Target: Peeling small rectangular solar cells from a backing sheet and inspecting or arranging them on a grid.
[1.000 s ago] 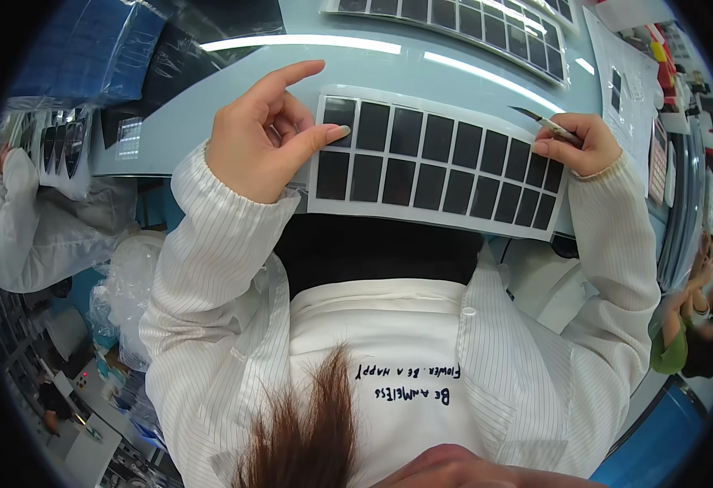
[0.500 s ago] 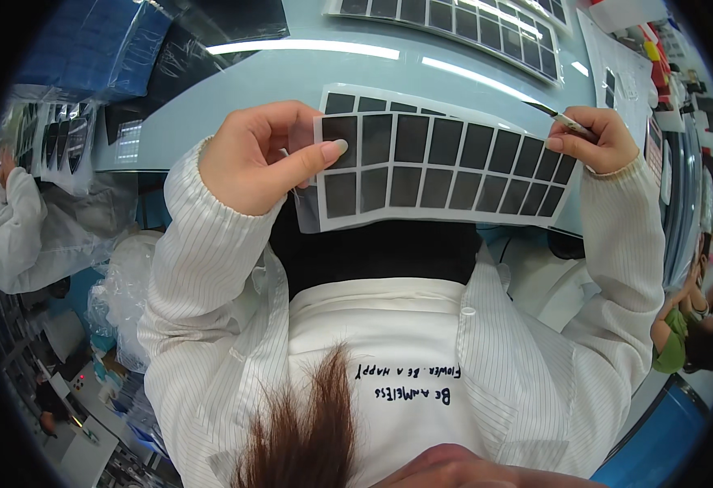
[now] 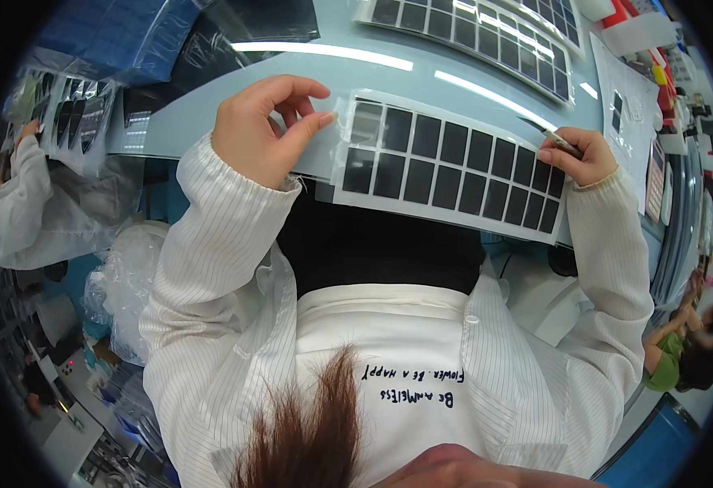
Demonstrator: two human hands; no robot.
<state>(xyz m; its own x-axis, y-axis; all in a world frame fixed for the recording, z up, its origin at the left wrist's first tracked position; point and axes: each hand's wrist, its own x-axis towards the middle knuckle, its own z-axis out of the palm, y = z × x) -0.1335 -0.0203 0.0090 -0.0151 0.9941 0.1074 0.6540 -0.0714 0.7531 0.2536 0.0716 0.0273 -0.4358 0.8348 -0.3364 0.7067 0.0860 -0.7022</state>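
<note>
A white sheet (image 3: pixel 394 204) with two rows of black rectangular pieces lies at the near edge of the table, its front side reaching over the edge. The upper left piece looks greyer than the others, and wrinkled clear film shows by that corner. My left hand (image 3: pixel 267 134) hovers just left of the sheet, thumb and fingers apart, nothing visible between them. My right hand (image 3: pixel 582 154), at the sheet's right end, grips a slim pointed tool (image 3: pixel 553 138) with a dark tip and patterned body; its exact kind is unclear. That tip points up and left above the sheet.
More sheets of black rectangles (image 3: pixel 486 37) lie at the back right of the pale blue tabletop (image 3: pixel 291 69). A blue plastic-wrapped stack (image 3: pixel 120 41) stands at the back left. White papers (image 3: pixel 617 81) lie at the right. A co-worker's sleeve (image 3: pixel 23 211) shows at the left.
My left hand has let go of the sheet's left end and moved slightly up. The sheet, bent and raised before, now lies flatter. The tool remains in my right hand, which has shifted slightly left.
</note>
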